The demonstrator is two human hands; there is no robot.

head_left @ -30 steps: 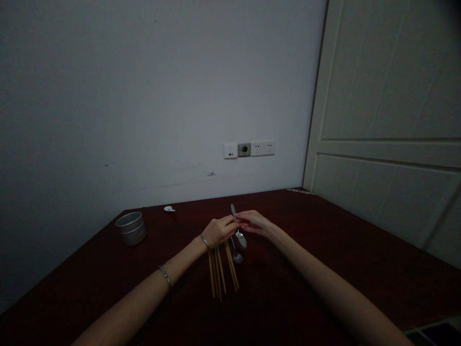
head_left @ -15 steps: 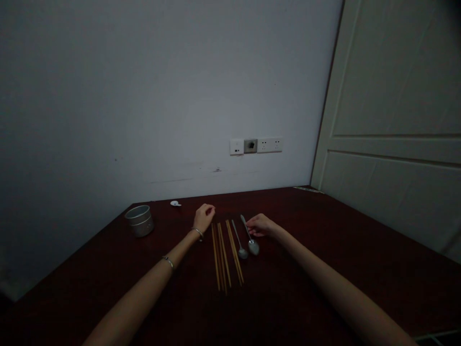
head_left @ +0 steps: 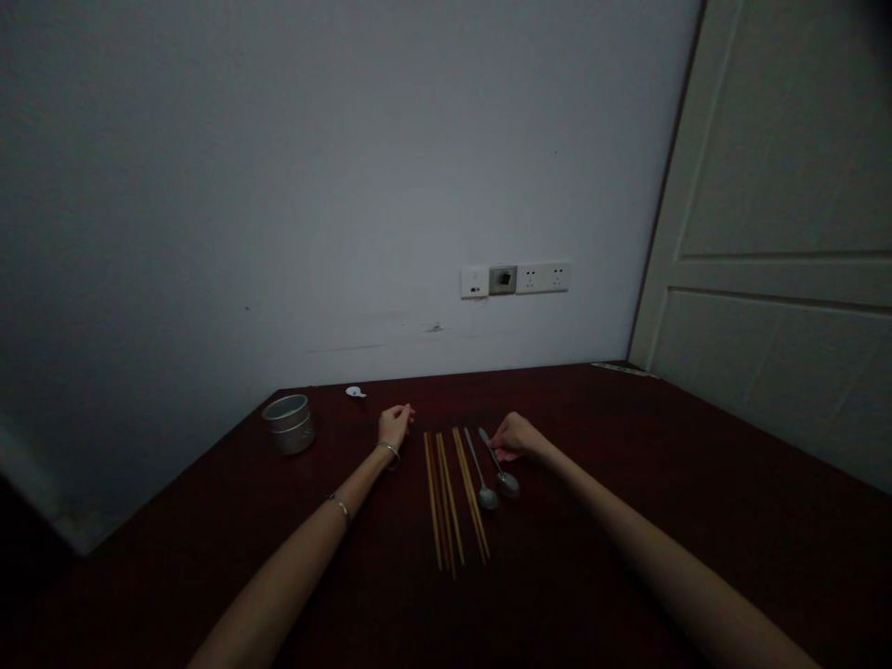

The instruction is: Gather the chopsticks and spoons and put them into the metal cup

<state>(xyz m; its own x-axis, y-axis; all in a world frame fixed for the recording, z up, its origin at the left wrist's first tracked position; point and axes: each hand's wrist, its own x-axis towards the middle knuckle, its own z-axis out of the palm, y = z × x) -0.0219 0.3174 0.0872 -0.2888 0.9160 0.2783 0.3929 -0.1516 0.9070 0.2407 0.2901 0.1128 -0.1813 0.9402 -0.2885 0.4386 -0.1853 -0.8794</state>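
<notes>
both forearms run in from the near edge over a dark red table, two thin bangles on the left one. between the arms lie six chopsticks in loose pairs, flat, long axis near to far, fanned a little toward the near end. just right of them two metal spoons, same axis, bowls toward the person, handles away: left spoon beside the last chopstick, right spoon close beside it, bowls almost touching. right hand sits at the far end of the right spoon, fingers bent down onto the handle from its right side; can't tell if it pinches the handle or just rests there. so the spoon runs from those fingertips back toward the person. left hand is half curled, nothing in it, knuckles on the table just left of the far chopstick tips, not touching them; it is well apart from the spoons, the right hand is the nearer one. farther left a round metal tin, upright. past it a small white scrap by the wall. sockets on the wall above, a pale door at right.
</notes>
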